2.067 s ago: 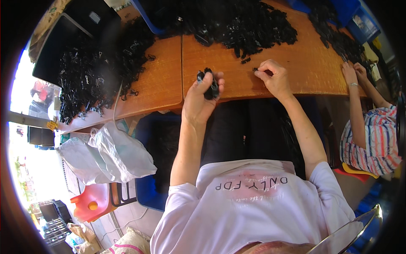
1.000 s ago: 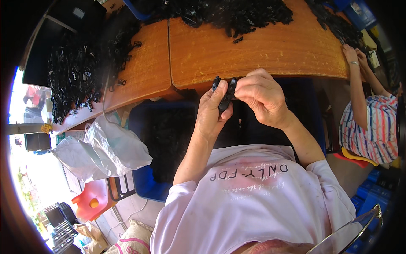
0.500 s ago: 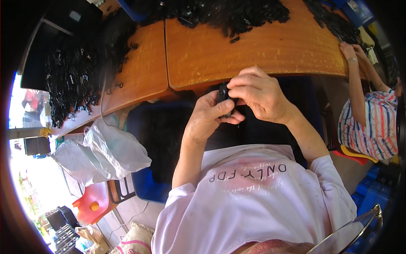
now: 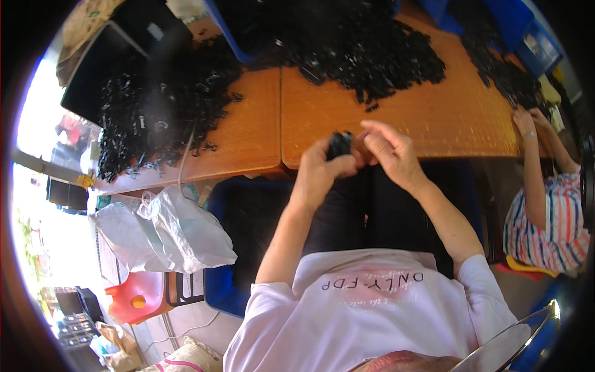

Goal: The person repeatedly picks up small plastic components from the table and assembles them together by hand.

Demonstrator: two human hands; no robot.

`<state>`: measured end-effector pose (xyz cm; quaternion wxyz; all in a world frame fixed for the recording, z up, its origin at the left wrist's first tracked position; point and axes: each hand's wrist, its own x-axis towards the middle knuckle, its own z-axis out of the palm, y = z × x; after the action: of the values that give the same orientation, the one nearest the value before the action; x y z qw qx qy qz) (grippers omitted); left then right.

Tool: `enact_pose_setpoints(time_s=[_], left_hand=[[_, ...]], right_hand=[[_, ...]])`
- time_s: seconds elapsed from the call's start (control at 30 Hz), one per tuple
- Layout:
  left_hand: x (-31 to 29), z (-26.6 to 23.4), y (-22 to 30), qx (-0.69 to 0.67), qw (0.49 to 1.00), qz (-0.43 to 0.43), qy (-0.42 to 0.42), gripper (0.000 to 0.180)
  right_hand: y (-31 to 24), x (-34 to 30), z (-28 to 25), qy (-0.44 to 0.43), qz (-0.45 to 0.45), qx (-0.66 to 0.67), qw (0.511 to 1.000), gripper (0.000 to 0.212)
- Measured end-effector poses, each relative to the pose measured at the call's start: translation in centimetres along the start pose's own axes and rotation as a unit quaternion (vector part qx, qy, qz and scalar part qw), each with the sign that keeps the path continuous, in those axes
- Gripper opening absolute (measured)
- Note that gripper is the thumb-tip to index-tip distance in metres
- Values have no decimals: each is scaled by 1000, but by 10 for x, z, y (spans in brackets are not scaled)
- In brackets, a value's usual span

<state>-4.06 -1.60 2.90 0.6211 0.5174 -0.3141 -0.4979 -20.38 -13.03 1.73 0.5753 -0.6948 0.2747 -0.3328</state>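
Bright light glares left of the brown wooden table.

A passage of bare orange tabletop runs from the right hand rightward until a co-worker's hands block it. On its far side, the middle heap of black pieces bars the way. Another lane leads far, between that heap and the left heap, ending at the blue bin. A pale cable and white bag obstruct the near left edge.
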Motion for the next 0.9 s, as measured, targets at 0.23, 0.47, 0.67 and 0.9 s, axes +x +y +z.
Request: enact_pose_setpoints(time_s=[0.23, 0.47, 0.67, 0.9], left_hand=[[166, -103, 52, 435, 766, 275, 385, 32], [229, -190, 46, 648, 665, 280, 243, 43], [204, -134, 33, 689, 648, 217, 241, 27], [129, -89, 11, 637, 674, 297, 227, 28]], right_hand=[[39, 59, -34, 90, -262, -454, 847, 25], [33, 57, -20, 72, -318, -416, 848, 13], [35, 54, -29, 67, -351, -395, 846, 9], [34, 49, -24, 56, -355, -385, 850, 15]])
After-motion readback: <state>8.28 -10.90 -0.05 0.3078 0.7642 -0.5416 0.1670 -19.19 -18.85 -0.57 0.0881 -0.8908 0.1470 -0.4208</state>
